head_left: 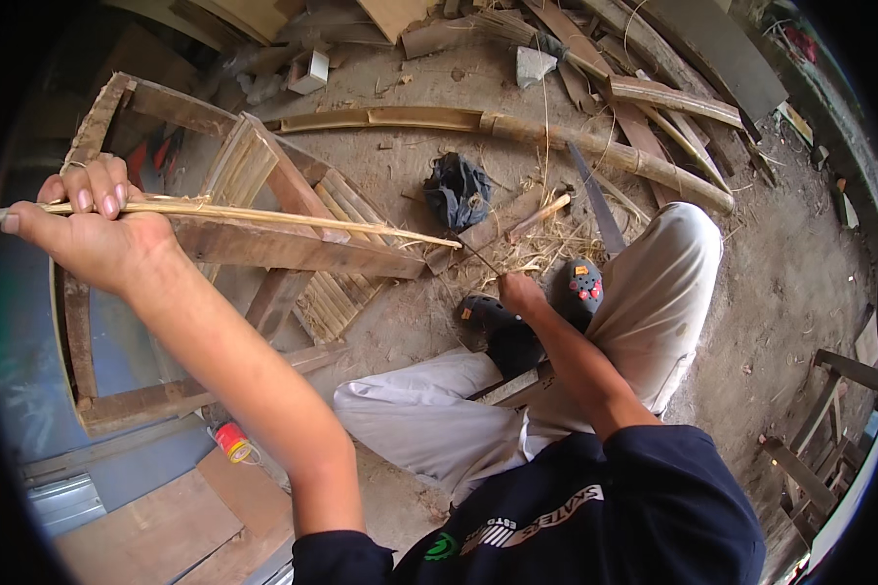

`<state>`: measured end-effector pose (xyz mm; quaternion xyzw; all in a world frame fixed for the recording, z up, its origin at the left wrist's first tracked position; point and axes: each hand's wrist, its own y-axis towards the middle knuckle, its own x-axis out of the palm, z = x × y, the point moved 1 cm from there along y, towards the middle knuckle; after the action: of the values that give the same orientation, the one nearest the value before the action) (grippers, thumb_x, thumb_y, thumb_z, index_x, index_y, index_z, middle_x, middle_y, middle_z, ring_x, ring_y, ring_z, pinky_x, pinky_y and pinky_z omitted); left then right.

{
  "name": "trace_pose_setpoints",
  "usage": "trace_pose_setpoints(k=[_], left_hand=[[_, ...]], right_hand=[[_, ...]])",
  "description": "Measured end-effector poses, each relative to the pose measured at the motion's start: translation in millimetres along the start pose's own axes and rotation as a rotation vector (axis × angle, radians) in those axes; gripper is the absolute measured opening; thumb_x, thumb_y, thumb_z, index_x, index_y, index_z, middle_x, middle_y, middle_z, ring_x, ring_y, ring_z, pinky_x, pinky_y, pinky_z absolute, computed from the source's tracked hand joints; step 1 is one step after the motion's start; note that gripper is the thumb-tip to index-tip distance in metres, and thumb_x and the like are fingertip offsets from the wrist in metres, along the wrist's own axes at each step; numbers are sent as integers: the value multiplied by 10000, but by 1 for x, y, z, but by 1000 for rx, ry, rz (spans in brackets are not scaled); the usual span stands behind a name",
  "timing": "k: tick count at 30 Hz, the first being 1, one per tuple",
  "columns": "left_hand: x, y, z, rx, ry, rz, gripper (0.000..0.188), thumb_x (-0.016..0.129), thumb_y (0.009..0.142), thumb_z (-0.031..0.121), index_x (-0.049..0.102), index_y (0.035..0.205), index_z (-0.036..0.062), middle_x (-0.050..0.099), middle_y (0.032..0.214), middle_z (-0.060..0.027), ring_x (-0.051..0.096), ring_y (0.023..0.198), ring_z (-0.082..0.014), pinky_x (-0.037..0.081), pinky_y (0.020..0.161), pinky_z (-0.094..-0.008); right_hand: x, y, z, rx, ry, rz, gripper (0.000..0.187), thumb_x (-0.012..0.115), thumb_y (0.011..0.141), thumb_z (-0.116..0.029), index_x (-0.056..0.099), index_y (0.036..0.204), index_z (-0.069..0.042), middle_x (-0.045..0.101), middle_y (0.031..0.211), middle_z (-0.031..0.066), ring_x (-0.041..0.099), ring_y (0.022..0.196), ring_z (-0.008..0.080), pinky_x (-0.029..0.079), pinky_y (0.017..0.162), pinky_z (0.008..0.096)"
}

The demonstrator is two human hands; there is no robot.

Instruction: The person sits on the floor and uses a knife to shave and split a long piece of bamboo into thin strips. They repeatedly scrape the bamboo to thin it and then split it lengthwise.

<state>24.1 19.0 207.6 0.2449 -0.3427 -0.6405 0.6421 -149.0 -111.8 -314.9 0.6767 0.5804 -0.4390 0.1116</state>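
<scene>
- While the left hand [107,230] closes round one end of the bamboo strip [293,215], its length runs rightward.
- Its far tip lies nearest the right hand [524,294], fisted round a thin dark tool [484,262].

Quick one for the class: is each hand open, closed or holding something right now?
Left hand: closed, holding a strip.
Right hand: closed, holding a thin tool.

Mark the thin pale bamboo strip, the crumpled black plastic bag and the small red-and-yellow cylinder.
Thin pale bamboo strip [263,213]: head view, along its mid-length.
Crumpled black plastic bag [457,193]: head view, its middle.
Small red-and-yellow cylinder [232,442]: head view, its side.
</scene>
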Motion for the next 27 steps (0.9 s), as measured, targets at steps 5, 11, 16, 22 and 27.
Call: trace_pose_setpoints(k=[5,11,16,22,27], left_hand=[[4,1,0,4,23,89,574,363,991,608,342,738,93,277,529,4,248,423,-110,269,440,-243],[5,-5,1,29,130,232,520,339,1035,516,369,775,66,312,565,-8,288,459,-116,273,450,-257],[1,-6,2,28,134,278,509,356,1036,501,383,793,54,328,579,-15,306,471,-116,295,455,-266],[-10,-5,1,38,93,292,507,395,1019,524,378,815,60,319,577,-16,306,465,-117,291,441,-262],[-12,-15,6,-61,99,175,576,306,996,625,365,746,110,295,539,9,293,436,-98,253,418,-242]], right_hand=[[11,6,12,-104,167,53,266,505,890,-195,677,874,7,659,849,286,660,836,440,529,737,535],[18,7,24,-146,187,49,377,442,988,-287,634,872,17,640,795,295,636,779,473,506,715,549],[14,11,29,-86,95,-94,304,502,929,-219,660,868,33,647,802,285,650,802,457,523,730,527],[20,15,39,-271,-44,-167,292,504,908,-208,677,894,28,657,818,291,669,828,432,531,727,527],[17,-2,30,-111,139,-15,340,480,941,-246,674,876,25,649,822,305,655,816,468,535,739,531]])
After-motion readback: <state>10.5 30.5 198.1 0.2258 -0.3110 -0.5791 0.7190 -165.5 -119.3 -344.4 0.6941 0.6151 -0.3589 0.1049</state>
